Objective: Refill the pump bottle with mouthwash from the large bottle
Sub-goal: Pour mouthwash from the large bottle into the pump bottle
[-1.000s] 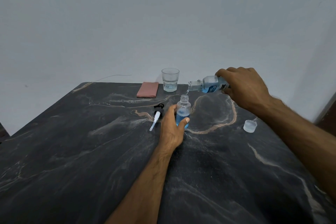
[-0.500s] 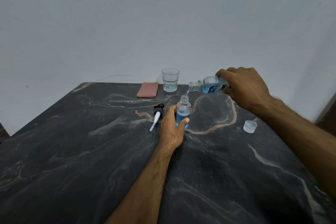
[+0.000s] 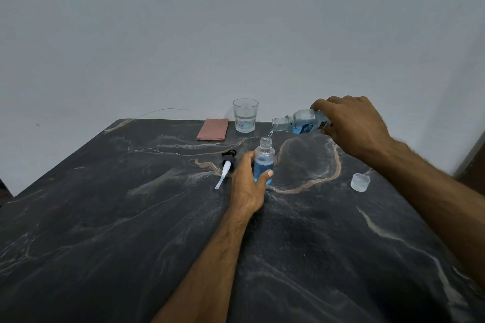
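The left hand (image 3: 249, 183) grasps the pump bottle (image 3: 264, 162) round its lower body, thumb across the front, holding it upright on the tabletop (image 3: 131, 217) so that its open neck stays put, probably to keep so light a bottle from tipping. The right hand (image 3: 351, 126) is clamped over the rear of the large bottle (image 3: 301, 122), which lies nearly level in the air with its open mouth just above and slightly right of the pump bottle's neck; a thin stream of mouthwash drops between them. The shallow tilt probably keeps the flow slow enough for the narrow neck. Blue liquid fills roughly the lower half of the pump bottle, so the pour looks to be midway. Just left of the left hand lies the pump head (image 3: 226, 168), its tube pointing toward the camera. Below the right forearm sits the cap (image 3: 360, 182). Beyond the hands stand a glass (image 3: 245, 115) and a folded pink cloth (image 3: 212, 133), none of them blocking the pour.
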